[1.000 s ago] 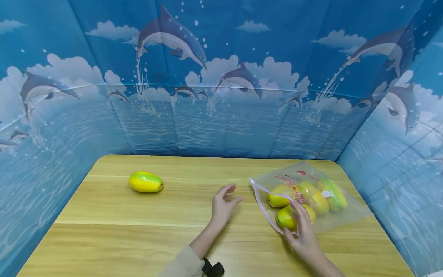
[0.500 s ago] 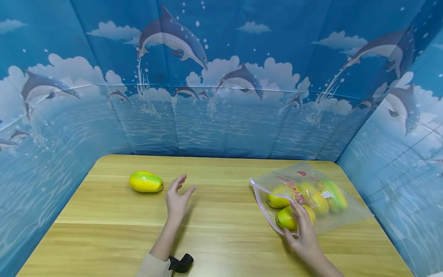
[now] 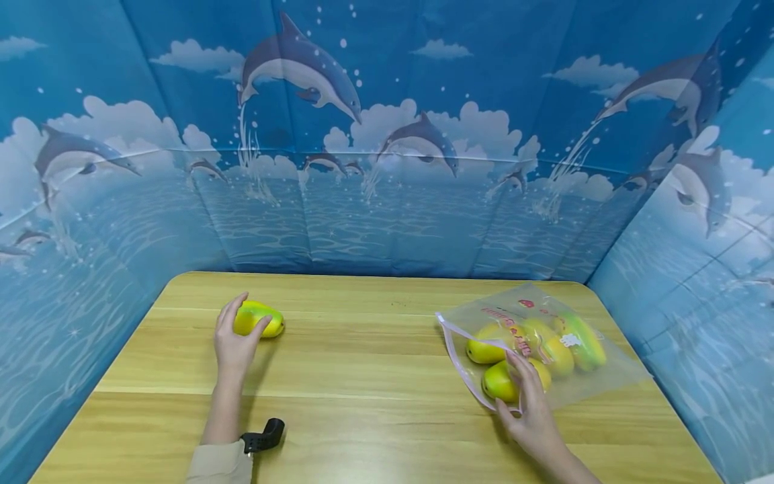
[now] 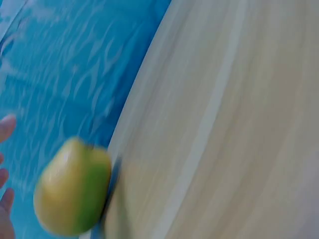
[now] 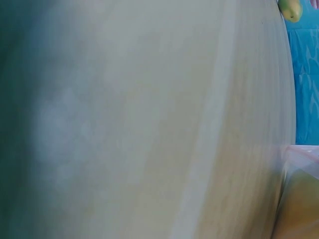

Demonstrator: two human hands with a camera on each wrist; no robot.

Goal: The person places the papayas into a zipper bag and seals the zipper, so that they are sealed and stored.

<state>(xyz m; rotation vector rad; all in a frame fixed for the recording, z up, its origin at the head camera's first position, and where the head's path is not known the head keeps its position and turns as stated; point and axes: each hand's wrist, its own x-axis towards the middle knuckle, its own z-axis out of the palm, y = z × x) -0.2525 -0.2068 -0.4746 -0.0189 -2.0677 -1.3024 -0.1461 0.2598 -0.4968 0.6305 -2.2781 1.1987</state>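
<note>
A yellow-green papaya (image 3: pixel 275 324) lies at the back left of the table. My left hand (image 3: pixel 232 346) reaches around it, thumb in front and fingers on the far left. In the left wrist view the fingers (image 4: pixel 6 128) stand apart from the papaya (image 4: pixel 74 191). On the right lies a clear zip bag (image 3: pixel 623 373) with pink print and a pink rim; several papayas (image 3: pixel 557 353) are inside. My right hand (image 3: pixel 532 417) holds the bag's mouth at its near corner, beside the front papaya (image 3: pixel 498 382). The right wrist view shows no right fingers clearly.
The wooden table (image 3: pixel 369 376) ends at a blue dolphin-print cloth (image 3: pixel 387 215) at the back and both sides. A black wrist camera (image 3: pixel 266 435) sits on the left wrist, by a beige sleeve (image 3: pixel 220 464).
My left hand has moved left across the table, from near the bag to the lone papaya. The right hand and the bag have stayed in place.
</note>
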